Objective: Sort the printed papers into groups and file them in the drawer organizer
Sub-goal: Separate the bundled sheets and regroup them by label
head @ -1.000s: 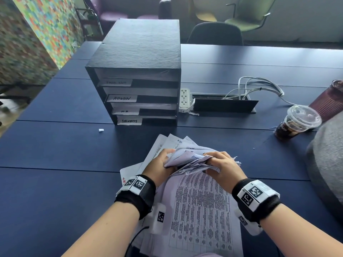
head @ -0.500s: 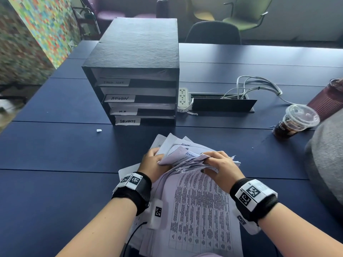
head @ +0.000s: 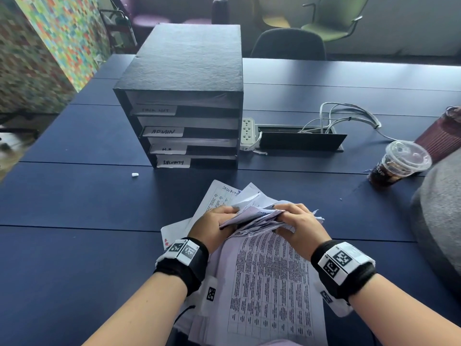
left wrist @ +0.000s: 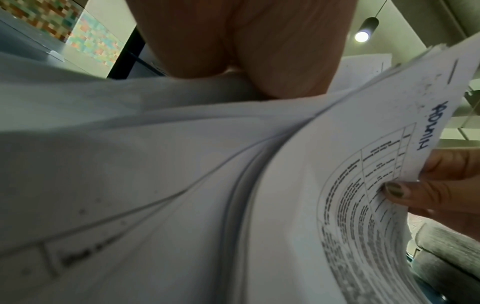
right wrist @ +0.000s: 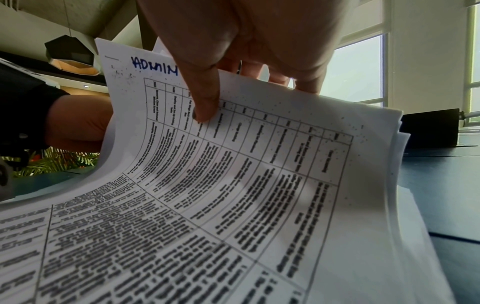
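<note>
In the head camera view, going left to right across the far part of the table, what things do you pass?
Drawer organizer → white power strip → open cable tray with white cables → lidded iced drink cup → ribbed maroon cup.

Drawer organizer (head: 184, 78), slot labels read top to bottom: topmost illegible; second "ADMIN" (head: 163, 131); third "H.R" (head: 166, 149); bottom "SECURITY" (head: 173, 162). Far sheet (head: 219, 196) handwritten "SECURITY". Lifted table sheet (right wrist: 259, 154) headed "ADMIN" in blue ink; table print unreadable.
</note>
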Demonstrator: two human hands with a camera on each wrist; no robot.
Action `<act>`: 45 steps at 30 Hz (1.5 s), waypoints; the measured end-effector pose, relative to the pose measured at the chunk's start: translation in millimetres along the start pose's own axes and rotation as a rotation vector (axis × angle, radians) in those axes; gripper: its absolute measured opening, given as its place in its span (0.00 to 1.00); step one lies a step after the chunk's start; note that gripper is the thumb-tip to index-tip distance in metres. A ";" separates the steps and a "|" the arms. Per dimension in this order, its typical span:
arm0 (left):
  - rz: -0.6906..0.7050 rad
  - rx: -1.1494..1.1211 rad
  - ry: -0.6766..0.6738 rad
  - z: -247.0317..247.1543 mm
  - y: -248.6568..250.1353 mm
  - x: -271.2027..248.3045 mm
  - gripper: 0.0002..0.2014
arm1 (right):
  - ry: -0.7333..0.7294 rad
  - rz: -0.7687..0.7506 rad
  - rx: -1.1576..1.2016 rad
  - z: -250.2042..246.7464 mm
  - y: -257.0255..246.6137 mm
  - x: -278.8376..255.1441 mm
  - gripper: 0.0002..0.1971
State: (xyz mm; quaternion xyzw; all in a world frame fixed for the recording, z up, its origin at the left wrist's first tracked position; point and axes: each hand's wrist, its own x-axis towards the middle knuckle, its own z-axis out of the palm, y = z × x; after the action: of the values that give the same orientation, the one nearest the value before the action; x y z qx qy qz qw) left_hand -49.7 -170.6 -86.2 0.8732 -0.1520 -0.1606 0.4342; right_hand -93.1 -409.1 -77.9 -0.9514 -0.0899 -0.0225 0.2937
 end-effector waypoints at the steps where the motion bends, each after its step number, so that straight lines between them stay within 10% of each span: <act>1: 0.007 0.004 0.003 1.0 -0.5 0.1 0.10 | 0.002 -0.001 0.001 -0.3 0.1 -0.4 0.11; 12: 0.248 0.015 0.233 9.9 -1.3 -10.1 0.18 | 0.057 -0.040 0.006 0.3 2.4 -3.1 0.10; 23: 0.084 -0.113 0.056 0.8 14.1 -3.7 0.08 | 0.063 -0.039 0.016 -3.6 0.0 -3.4 0.12; 29: -0.115 -0.235 0.145 -4.6 10.2 2.0 0.30 | 0.050 -0.011 0.011 -3.0 -1.9 -2.4 0.13; 32: -0.183 -0.018 -0.003 -7.0 8.5 9.8 0.14 | 0.036 -0.020 0.007 -1.4 -1.2 -2.3 0.13; 40: -0.289 0.169 -0.133 -5.1 -3.7 29.3 0.25 | 0.022 0.006 0.007 0.1 -1.0 -0.6 0.12; 45: -0.271 0.037 -0.143 -7.7 0.4 21.8 0.11 | 0.051 -0.017 0.018 2.6 1.8 -1.1 0.13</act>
State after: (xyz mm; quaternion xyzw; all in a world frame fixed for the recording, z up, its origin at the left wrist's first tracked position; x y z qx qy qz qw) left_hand -26.9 -174.2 -84.7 0.8801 -0.0662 -0.2764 0.3804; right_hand -93.8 -409.2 -81.2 -0.9470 -0.0908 -0.0484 0.3043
